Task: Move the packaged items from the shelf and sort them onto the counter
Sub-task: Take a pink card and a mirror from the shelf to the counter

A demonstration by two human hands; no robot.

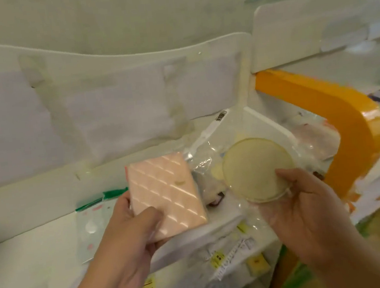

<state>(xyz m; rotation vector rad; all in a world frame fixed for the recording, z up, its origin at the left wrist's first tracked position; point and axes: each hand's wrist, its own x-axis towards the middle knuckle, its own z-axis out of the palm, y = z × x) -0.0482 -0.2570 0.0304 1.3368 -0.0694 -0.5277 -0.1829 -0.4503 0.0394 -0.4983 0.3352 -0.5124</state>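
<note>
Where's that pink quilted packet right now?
In the head view, left of centre: the left hand holds the pink packet above the shelf, beside the round disc.

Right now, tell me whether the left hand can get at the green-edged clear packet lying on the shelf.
Probably not yet. The left hand already grips the pink quilted package, which overlaps the green-edged packet beside it. The packet lies close with nothing else covering it, so setting the pink package down first should free the way.
</note>
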